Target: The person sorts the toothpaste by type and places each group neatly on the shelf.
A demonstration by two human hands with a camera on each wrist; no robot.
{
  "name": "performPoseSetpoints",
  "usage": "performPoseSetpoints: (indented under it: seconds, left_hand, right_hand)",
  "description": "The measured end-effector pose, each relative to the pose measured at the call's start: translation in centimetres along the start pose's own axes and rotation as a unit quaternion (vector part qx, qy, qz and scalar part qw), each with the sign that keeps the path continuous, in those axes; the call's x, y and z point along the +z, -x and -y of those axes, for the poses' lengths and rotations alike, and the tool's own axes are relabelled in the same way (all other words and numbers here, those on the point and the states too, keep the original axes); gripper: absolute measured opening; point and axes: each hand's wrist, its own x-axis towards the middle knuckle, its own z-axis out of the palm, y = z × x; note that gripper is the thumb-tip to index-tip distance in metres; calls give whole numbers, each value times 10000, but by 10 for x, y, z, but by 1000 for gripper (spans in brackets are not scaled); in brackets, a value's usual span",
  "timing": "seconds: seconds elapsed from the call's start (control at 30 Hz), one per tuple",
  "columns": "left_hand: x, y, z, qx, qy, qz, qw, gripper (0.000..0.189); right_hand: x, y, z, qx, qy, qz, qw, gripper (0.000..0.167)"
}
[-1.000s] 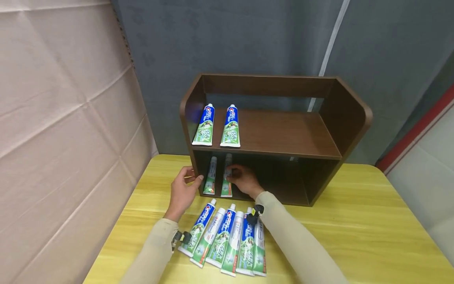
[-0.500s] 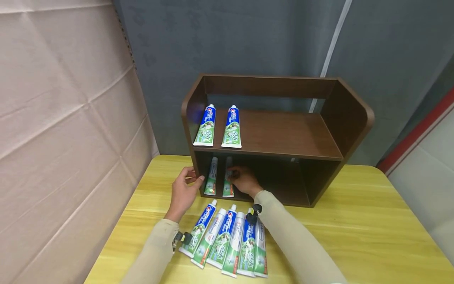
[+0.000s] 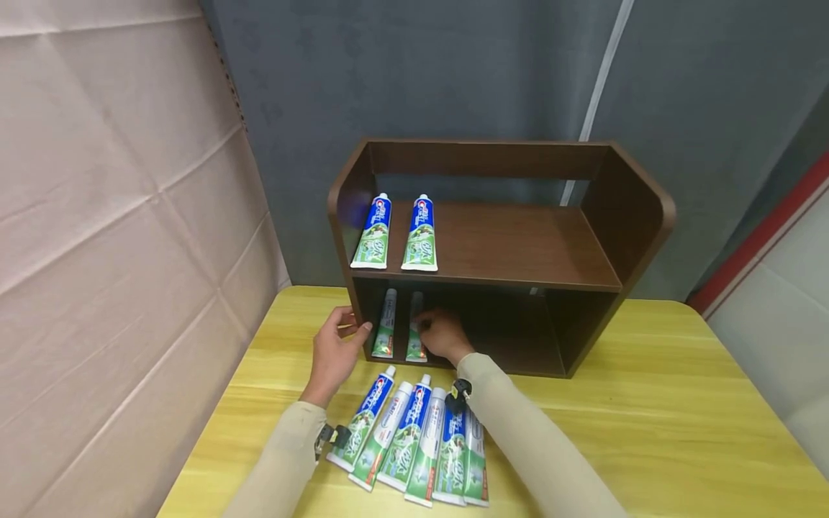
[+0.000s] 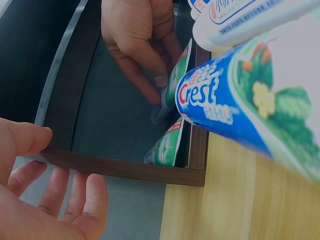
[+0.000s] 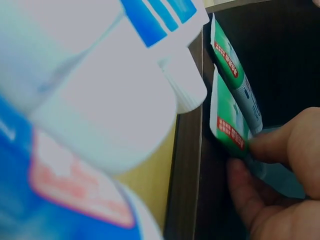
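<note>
On the lower level of a dark brown two-tier shelf (image 3: 518, 244), my right hand (image 3: 445, 335) pinches a green-and-grey toothpaste tube (image 3: 415, 350) between thumb and fingers. Its cap end is dim in the shade. A matching toothpaste tube (image 3: 386, 324) lies just to its left, apart from it. In the right wrist view, the thumb and fingers touch both sides of the held toothpaste tube (image 5: 229, 120). My left hand (image 3: 334, 354) holds the shelf's left side panel (image 4: 120, 167), thumb on one side and fingers on the other.
Two blue-and-green Crest tubes (image 3: 421, 234) lie on the upper level at the left. Several more toothpaste tubes (image 3: 404, 435) fan out on the yellow wooden table (image 3: 660, 417) before the shelf. A pale cloth wall (image 3: 129, 252) stands left, a grey curtain (image 3: 453, 65) behind.
The cap end of the held tube has sunk slightly, and my right hand has shifted a little down and toward the front along it. My left hand stays on the side panel.
</note>
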Motion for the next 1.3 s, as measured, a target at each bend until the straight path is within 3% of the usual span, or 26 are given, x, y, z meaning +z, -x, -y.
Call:
performPoseSetpoints:
  seconds: [0.57,0.87,1.3]
  left_hand:
    - [0,-1,0,8,6,26,10000,39]
    - [0,0,0,-49,19,54,10000,39]
    - [0,-1,1,-61,26,36,10000,40]
  right_hand:
    - [-21,16,-10,-301,-349,-158,9988,27]
    - [-33,30,-13,265,-809,-176,9962,32]
    - [-56,58,-9,188,-1151,-194,9930,35]
